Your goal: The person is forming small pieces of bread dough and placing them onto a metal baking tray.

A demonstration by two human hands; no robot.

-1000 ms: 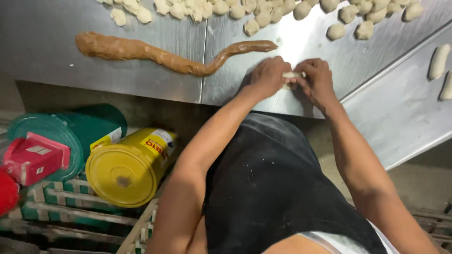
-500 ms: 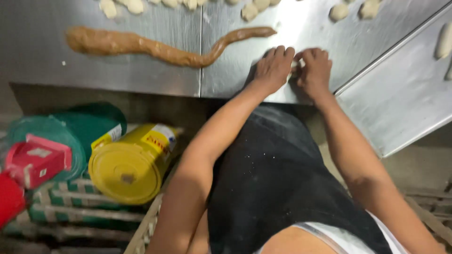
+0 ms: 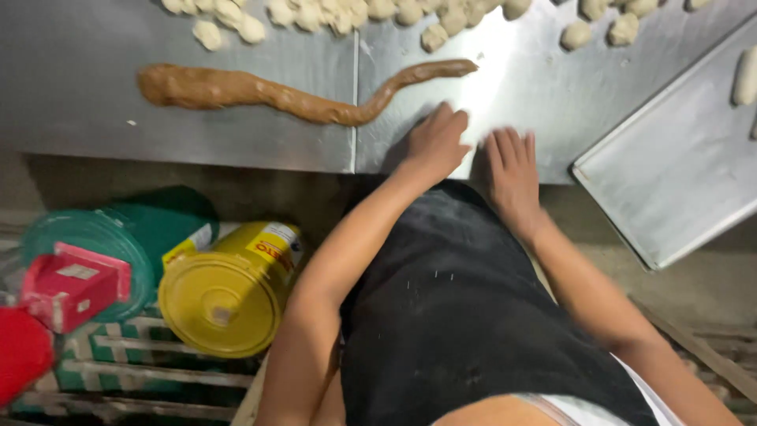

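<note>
My left hand (image 3: pixel 438 143) rests palm down and slightly cupped on the steel table (image 3: pixel 118 134), just below the thin end of a long brown dough rope (image 3: pixel 300 101). My right hand (image 3: pixel 511 170) lies flat beside it at the table's near edge, fingers stretched out. The two hands are a little apart. The small pale dough piece seen between them earlier is out of sight, and anything under the palms is hidden. Several pale dough lumps (image 3: pixel 331 14) lie along the far edge of the table.
A metal baking tray (image 3: pixel 678 181) overhangs the table at the right, with a shaped dough piece (image 3: pixel 745 75) on it. Below the table to the left stand a yellow can (image 3: pixel 225 292), a green lidded bucket (image 3: pixel 95 237) and a red box (image 3: pixel 75 284). I wear a black apron (image 3: pixel 457 315).
My hands have come apart and gone down flat on the table near its edge. The pale dough piece pinched between them is no longer visible. The view has shifted toward the table.
</note>
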